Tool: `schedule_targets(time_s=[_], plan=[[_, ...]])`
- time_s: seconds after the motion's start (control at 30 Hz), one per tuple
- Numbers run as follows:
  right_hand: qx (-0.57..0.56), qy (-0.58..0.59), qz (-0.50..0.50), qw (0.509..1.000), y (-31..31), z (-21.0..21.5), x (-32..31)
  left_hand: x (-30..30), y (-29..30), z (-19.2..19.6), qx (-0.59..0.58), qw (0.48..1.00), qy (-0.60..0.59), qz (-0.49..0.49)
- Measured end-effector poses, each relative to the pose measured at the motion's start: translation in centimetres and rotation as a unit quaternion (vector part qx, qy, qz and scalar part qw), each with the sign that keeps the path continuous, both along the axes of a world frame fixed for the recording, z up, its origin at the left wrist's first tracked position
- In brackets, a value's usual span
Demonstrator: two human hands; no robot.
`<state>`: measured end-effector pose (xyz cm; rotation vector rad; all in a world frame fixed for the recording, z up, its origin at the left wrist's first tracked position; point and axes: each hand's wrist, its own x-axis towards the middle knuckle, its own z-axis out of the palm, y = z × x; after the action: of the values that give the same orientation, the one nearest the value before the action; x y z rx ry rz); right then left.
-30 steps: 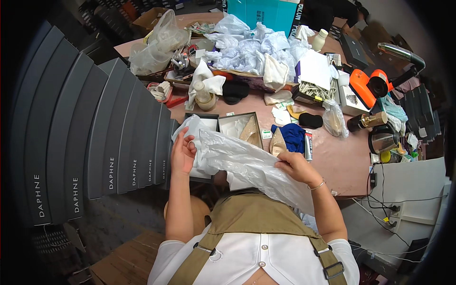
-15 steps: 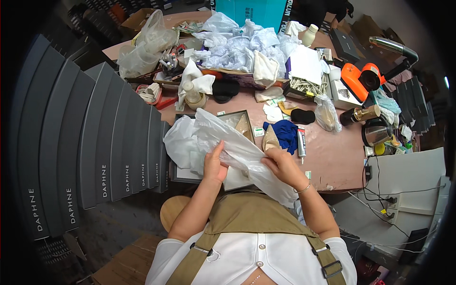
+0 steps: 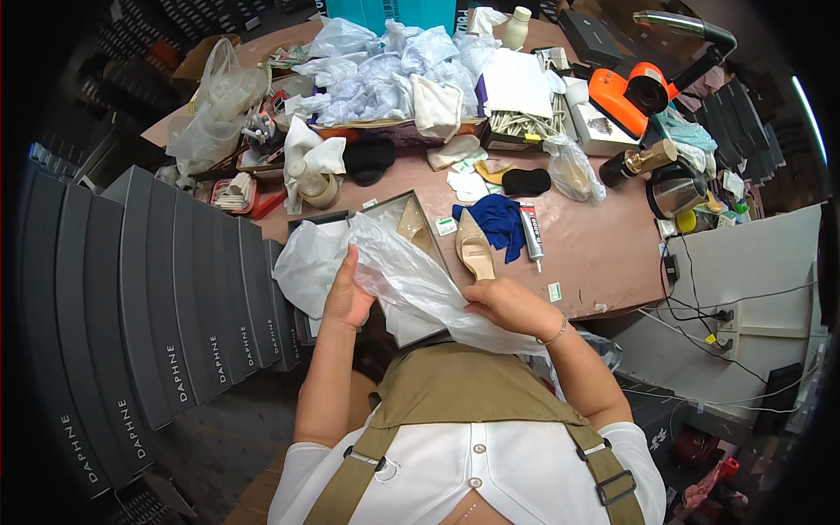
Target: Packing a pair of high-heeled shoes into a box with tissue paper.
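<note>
A crumpled sheet of white tissue paper [image 3: 411, 280] is held up between both hands, draped over the open grey shoe box [image 3: 398, 219]. The box lies at the near edge of the surface, with a beige pointed shoe [image 3: 413, 229] inside it.

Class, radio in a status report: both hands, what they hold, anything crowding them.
Left hand and right hand both gripping the white plastic bag. Bag held over the open shoe box. Beige shoe and blue cloth beside the box.
</note>
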<state>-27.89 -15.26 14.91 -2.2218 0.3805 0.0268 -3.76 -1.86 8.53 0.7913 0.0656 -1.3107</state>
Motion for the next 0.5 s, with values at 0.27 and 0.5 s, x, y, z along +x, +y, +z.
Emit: schedule_targets(time_s=[0.27,0.5], plan=[[0.216,-0.025,-0.056,0.975,0.4,-1.0,-2.6,0.4,-0.6,-0.9,0.030,0.987,-0.078,0.136],[0.198,0.279,-0.126,0.931,-1.4,-2.7,-14.5,3.6,1.2,-2.2,0.037,0.933,-0.257,0.248]])
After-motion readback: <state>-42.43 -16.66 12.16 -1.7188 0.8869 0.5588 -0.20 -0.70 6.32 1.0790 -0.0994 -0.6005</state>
